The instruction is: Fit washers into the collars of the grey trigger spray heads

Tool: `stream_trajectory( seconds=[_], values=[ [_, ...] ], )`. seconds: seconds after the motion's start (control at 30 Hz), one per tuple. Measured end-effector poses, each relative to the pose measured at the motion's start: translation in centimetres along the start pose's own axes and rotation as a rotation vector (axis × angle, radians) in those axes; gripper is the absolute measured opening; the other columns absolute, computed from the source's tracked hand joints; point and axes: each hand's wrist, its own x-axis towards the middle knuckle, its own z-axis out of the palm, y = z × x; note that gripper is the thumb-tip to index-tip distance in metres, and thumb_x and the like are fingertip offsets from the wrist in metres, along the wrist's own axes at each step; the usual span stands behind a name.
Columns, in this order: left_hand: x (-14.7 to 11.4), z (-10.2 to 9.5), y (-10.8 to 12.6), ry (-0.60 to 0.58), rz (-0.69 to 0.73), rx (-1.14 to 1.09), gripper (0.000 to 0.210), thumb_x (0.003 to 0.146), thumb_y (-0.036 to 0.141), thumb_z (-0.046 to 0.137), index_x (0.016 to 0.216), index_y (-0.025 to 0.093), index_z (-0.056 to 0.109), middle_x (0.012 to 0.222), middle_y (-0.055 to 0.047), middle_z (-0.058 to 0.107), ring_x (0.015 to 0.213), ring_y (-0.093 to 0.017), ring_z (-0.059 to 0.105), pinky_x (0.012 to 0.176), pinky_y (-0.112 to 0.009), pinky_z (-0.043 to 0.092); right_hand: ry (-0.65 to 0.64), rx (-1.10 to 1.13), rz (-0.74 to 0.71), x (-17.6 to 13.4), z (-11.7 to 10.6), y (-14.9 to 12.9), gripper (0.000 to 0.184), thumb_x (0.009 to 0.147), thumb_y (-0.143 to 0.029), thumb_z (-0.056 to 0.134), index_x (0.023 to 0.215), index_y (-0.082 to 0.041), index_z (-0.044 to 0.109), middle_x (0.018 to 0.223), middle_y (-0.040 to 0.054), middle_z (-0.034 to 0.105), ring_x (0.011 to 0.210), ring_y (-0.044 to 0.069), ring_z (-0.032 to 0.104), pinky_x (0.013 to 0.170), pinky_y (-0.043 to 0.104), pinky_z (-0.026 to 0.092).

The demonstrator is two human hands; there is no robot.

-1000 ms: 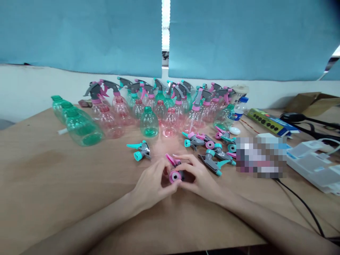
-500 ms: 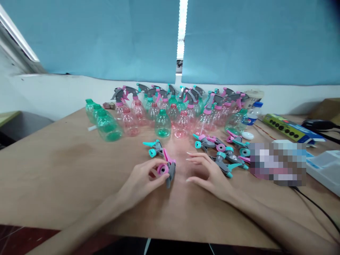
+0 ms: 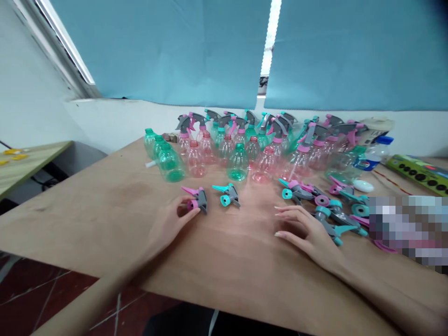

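Between thumb and fingers, my left hand point(image 3: 171, 217) grips a pink and grey trigger sprayer head point(image 3: 199, 200) by its pink collar, low over the table. Just right of it lies a turquoise and grey sprayer head point(image 3: 229, 196). My right hand point(image 3: 306, 231) is open above the table, fingers apart and holding nothing. Beside its fingers spreads a pile of loose sprayer heads point(image 3: 324, 212) in pink, turquoise and grey. Behind both hands stand open-necked bottles, among them a green bottle point(image 3: 238, 163) and a pink bottle point(image 3: 265, 165).
Bottles with sprayer heads fitted point(image 3: 276, 133) stand along the wall at the back. Green bottles point(image 3: 170, 163) are grouped at the left. To the right are a blue-capped drink bottle point(image 3: 376, 154), a white oval object point(image 3: 363, 186) and a yellow-green box point(image 3: 420, 172). A blurred patch hides part of the right side.
My left hand has carried the pink sprayer head to the left of the turquoise one. The view has turned left. My right hand stays open near the pile.
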Motion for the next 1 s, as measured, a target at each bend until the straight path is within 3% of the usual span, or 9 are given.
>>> stream_trajectory(
  seconds=[0.13,0.3,0.4,0.53,0.6,0.67,0.77,0.9,1.0],
  values=[
    [-0.6,0.4,-0.5,-0.033,0.119,0.088,0.023,0.081,0.039,0.061,0.099,0.024,0.062,0.113,-0.004,0.06,0.111,-0.027,0.053,0.1,-0.047,0.038,-0.015,-0.042,0.015,0.0,0.0,-0.1,0.027,0.084,-0.039,0.062,0.107,-0.027,0.054,0.12,0.0068,0.053,0.118,0.025,0.051,0.097,0.046,0.045],
    [-0.4,0.6,1.2,-0.103,0.246,0.251,0.023,0.087,0.039,0.056,0.104,0.025,0.06,0.107,-0.004,0.059,0.105,-0.025,0.054,0.093,-0.044,0.042,-0.008,-0.048,0.014,0.1,0.0,-0.3,0.028,0.084,-0.039,0.063,0.108,-0.026,0.054,0.119,0.0068,0.053,0.115,0.025,0.052,0.095,0.044,0.046],
    [-0.4,0.8,2.2,-0.075,0.284,0.282,0.029,0.087,0.04,0.055,0.113,0.026,0.056,0.112,-0.004,0.057,0.11,-0.025,0.052,0.096,-0.044,0.04,-0.009,-0.047,0.01,0.1,-0.1,-0.4,0.029,0.083,-0.038,0.063,0.108,-0.026,0.055,0.119,0.0066,0.053,0.115,0.024,0.052,0.095,0.042,0.045],
    [0.2,1.2,4.6,-0.023,0.365,0.277,0.028,0.089,0.041,0.051,0.112,0.024,0.056,0.113,-0.005,0.055,0.109,-0.025,0.053,0.096,-0.043,0.041,-0.009,-0.031,-0.015,0.2,-0.1,-0.7,0.025,0.083,-0.036,0.064,0.104,-0.025,0.058,0.117,0.0064,0.054,0.114,0.023,0.052,0.096,0.04,0.044],
    [1.1,1.9,6.6,-0.076,0.416,0.267,0.025,0.09,0.039,0.049,0.105,0.023,0.059,0.109,-0.006,0.057,0.107,-0.025,0.054,0.094,-0.042,0.043,-0.01,-0.011,-0.014,0.2,0.0,-1.0,0.021,0.083,-0.035,0.064,0.1,-0.024,0.06,0.115,0.0063,0.055,0.111,0.022,0.054,0.094,0.039,0.044],
    [2.3,3.4,8.9,-0.179,0.435,0.264,0.022,0.09,0.037,0.048,0.102,0.022,0.059,0.105,-0.004,0.061,0.101,-0.023,0.058,0.088,-0.038,0.046,-0.006,0.019,-0.015,0.3,0.0,-1.2,0.017,0.083,-0.034,0.065,0.096,-0.023,0.061,0.112,0.006,0.057,0.106,0.02,0.056,0.091,0.037,0.046],
    [4.7,7.2,12.3,-0.324,0.511,0.276,0.02,0.094,0.03,0.043,0.103,0.02,0.058,0.105,-0.004,0.063,0.097,-0.019,0.06,0.086,-0.031,0.047,0.014,0.064,-0.029,0.5,-0.1,-1.2,0.014,0.083,-0.034,0.065,0.09,-0.022,0.062,0.106,0.0049,0.06,0.099,0.019,0.058,0.087,0.034,0.047],
    [7.9,13.3,16.5,-0.327,0.533,0.322,0.024,0.095,0.032,0.043,0.106,0.019,0.059,0.109,-0.007,0.062,0.106,-0.022,0.057,0.09,-0.034,0.044,0.063,0.1,-0.021,0.9,-0.2,-0.7,0.014,0.082,-0.034,0.066,0.085,-0.021,0.062,0.093,0.0028,0.062,0.088,0.016,0.06,0.081,0.031,0.048],
    [9.6,16.4,18.9,-0.3,0.48,0.384,0.031,0.089,0.04,0.053,0.1,0.013,0.061,0.111,-0.014,0.059,0.111,-0.031,0.053,0.09,-0.041,0.044,0.076,0.108,-0.011,1.1,-0.3,-0.5,0.014,0.083,-0.034,0.065,0.084,-0.02,0.063,0.088,0.0022,0.062,0.085,0.016,0.06,0.078,0.03,0.049]
  ],
)
